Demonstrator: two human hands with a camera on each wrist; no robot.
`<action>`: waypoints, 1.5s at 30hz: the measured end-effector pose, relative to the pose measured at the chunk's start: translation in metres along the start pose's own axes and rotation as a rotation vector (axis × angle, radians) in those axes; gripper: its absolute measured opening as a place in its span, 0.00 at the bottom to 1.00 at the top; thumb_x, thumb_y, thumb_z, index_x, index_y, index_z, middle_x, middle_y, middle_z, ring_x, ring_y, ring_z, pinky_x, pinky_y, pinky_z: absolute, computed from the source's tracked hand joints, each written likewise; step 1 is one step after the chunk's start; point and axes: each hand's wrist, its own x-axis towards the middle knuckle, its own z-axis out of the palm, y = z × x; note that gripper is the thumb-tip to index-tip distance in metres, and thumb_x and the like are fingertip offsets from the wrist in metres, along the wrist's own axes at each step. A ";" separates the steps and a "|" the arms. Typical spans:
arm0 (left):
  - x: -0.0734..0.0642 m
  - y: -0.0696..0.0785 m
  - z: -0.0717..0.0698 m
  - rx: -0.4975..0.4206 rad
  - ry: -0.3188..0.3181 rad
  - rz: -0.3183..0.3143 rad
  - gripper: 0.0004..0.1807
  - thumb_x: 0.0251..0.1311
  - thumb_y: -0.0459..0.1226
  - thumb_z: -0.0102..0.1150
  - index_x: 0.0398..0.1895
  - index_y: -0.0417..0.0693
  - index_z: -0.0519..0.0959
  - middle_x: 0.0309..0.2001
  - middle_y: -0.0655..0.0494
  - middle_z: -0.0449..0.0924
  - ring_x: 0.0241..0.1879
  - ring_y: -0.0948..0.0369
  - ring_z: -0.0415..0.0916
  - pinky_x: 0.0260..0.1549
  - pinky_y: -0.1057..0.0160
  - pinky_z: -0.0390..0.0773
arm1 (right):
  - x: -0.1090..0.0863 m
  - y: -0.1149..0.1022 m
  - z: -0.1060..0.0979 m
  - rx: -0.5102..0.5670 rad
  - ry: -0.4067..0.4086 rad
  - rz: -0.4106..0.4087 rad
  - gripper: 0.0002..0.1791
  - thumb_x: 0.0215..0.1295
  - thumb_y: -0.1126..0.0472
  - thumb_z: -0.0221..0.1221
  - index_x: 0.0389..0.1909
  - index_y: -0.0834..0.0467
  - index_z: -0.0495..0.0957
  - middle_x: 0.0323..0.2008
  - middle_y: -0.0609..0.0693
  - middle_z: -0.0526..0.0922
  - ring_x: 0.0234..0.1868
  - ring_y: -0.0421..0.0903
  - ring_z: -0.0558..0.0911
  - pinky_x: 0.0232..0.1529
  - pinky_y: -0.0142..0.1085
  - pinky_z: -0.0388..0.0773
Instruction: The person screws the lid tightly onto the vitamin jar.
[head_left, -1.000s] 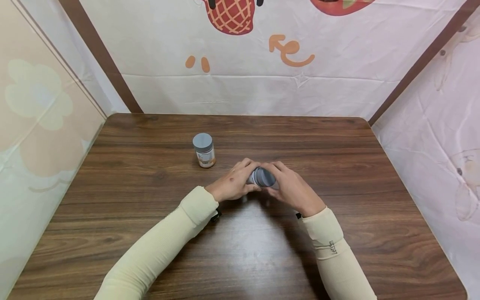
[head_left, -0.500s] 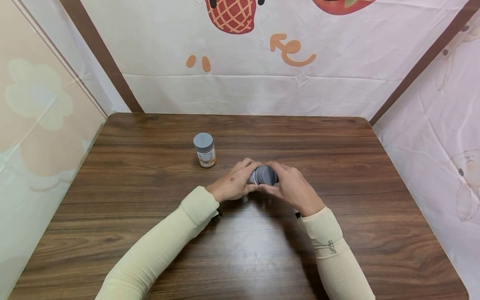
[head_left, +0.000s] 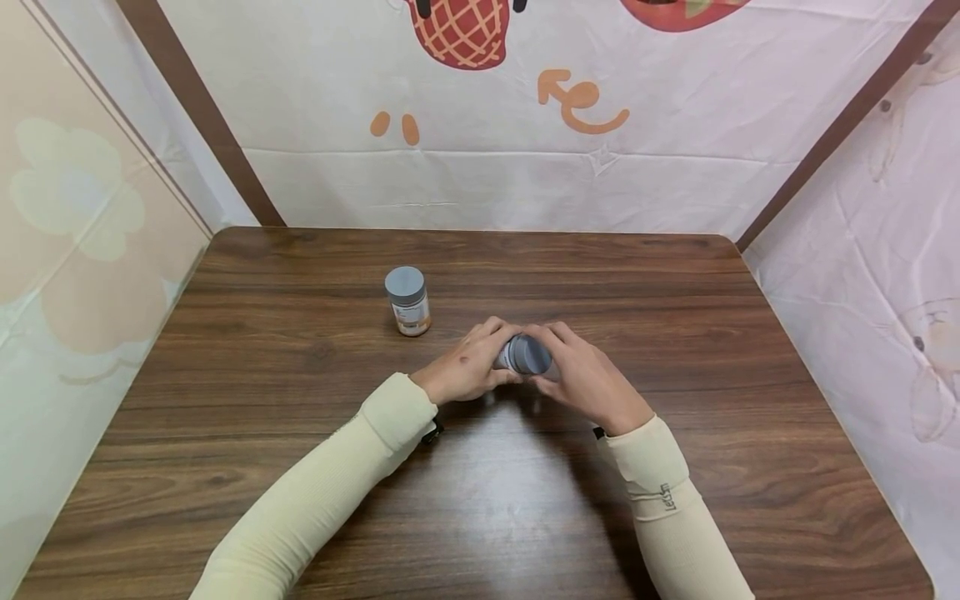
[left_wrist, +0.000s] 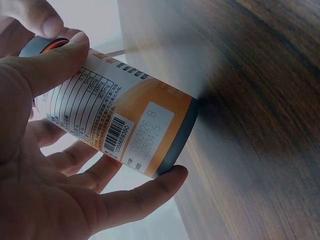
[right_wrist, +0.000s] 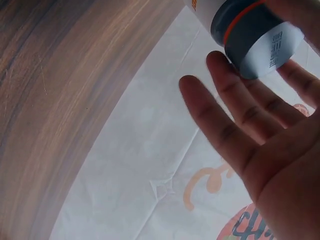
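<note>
Near the middle of the table, my left hand (head_left: 468, 365) grips a supplement bottle (left_wrist: 112, 110) round its body. A grey lid (head_left: 531, 355) tops the bottle, which is tilted with that lid toward the right. In the left wrist view the label shows white and orange with a barcode, and the grey base is close over the wood. My right hand (head_left: 588, 371) holds the lid between thumb and fingers. An orange ring (right_wrist: 242, 20) runs round the bottle under the lid in the right wrist view, where two of the fingertips touch the lid's side.
A second bottle (head_left: 409, 307) with a grey lid stands upright on the brown wooden table (head_left: 322, 450), behind and left of my hands. A white printed cloth (head_left: 487, 187) hangs along the table's back edge, with more cloth at both sides.
My right hand's fingers and thumb have shifted round the lid and back again, the thumb reaching further left half a second ago. The left hand and the second bottle stay in place.
</note>
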 end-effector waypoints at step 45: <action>0.000 0.001 0.000 0.009 -0.005 0.022 0.30 0.64 0.40 0.67 0.67 0.43 0.69 0.58 0.47 0.70 0.53 0.52 0.68 0.54 0.52 0.72 | 0.003 -0.003 0.003 0.007 0.013 0.099 0.27 0.60 0.50 0.70 0.55 0.61 0.77 0.35 0.54 0.83 0.29 0.48 0.80 0.29 0.39 0.77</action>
